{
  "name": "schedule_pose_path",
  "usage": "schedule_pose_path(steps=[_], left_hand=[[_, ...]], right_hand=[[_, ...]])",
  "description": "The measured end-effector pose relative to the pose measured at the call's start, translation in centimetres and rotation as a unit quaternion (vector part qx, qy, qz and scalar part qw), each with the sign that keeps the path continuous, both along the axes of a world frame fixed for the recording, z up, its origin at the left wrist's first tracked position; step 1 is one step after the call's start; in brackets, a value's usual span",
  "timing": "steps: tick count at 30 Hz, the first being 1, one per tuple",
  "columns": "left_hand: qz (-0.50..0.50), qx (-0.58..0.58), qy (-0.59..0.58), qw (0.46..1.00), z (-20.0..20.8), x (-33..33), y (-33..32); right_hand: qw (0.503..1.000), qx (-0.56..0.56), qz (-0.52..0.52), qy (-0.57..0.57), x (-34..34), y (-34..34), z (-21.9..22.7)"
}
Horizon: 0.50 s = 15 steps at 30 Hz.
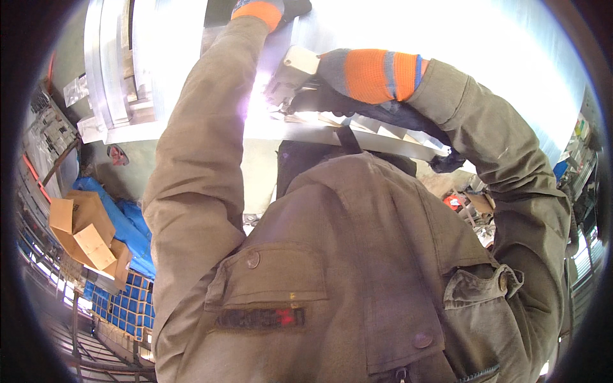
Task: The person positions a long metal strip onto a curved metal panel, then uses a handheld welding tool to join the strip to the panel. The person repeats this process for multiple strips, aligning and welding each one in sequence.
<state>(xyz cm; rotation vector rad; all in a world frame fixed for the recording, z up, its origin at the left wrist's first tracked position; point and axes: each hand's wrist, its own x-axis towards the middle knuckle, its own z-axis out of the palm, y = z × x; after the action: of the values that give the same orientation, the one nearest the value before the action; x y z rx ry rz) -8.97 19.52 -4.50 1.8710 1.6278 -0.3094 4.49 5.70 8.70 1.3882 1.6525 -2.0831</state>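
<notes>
My right hand (370, 75), in a grey and orange knit glove, is closed around a handheld power tool (300, 66). The tool has a pale grey head, and a dark body runs back under my wrist; its exact kind does not show. Its head is over the near edge of a shiny metal sheet (389, 29), beside a violet-white glare that washes out the spot. At the upper edge of the picture, my left hand (258, 11) reaches forward over the metal in a matching glove. Its fingers are mostly cut off or dark, so their grip is unclear.
Long metal strips (112, 60) lie at the far left. Below them are an open cardboard box (89, 233), blue sheeting (131, 220) and a blue crate with a yellowish grid (121, 306). A dark cable or strap (447, 161) hangs below my right wrist. Clutter lies at the right.
</notes>
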Motion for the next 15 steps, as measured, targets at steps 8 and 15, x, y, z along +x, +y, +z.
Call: schedule_pose_path(steps=[8, 15], left_hand=[[-0.051, 0.018, 0.001, 0.999, -0.6, -1.1, 0.5], [-0.058, 0.095, 0.014, 0.994, 0.0, -0.6, -1.2]], right_hand=[[0.998, -0.002, 0.055, -0.037, 0.2, 0.2, 0.4], [0.998, -0.033, 0.026, -0.038, 0.8, 0.0, 1.2]])
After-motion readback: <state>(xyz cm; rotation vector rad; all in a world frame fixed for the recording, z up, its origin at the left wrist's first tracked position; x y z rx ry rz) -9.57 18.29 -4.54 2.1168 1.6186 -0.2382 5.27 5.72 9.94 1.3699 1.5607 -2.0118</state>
